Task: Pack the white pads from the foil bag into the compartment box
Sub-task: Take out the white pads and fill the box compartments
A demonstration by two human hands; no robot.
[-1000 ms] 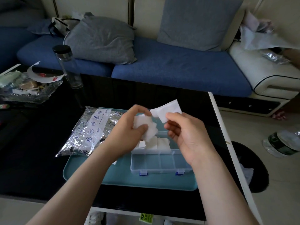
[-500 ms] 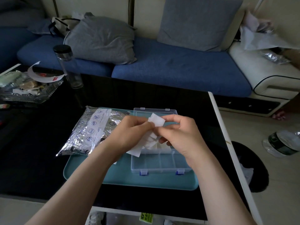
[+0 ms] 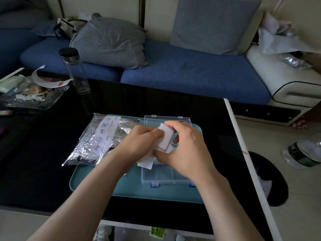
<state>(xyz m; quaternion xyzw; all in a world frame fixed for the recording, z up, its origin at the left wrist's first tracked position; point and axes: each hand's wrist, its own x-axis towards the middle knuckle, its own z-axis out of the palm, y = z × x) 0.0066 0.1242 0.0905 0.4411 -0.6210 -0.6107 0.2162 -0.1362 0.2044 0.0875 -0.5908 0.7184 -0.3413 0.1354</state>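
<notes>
Black table (image 3: pixel 34 162) before blue sofa (image 3: pixel 191 79)

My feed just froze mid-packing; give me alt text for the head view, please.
The left hand and right hand together hold a small stack of white pads over the open compartment box on a teal tray. The foil bag lies across the tray's left edge, on a black table before a blue sofa.

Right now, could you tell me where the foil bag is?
In the head view, the foil bag lies on the left end of the teal tray, left of the left hand and the compartment box.
</notes>
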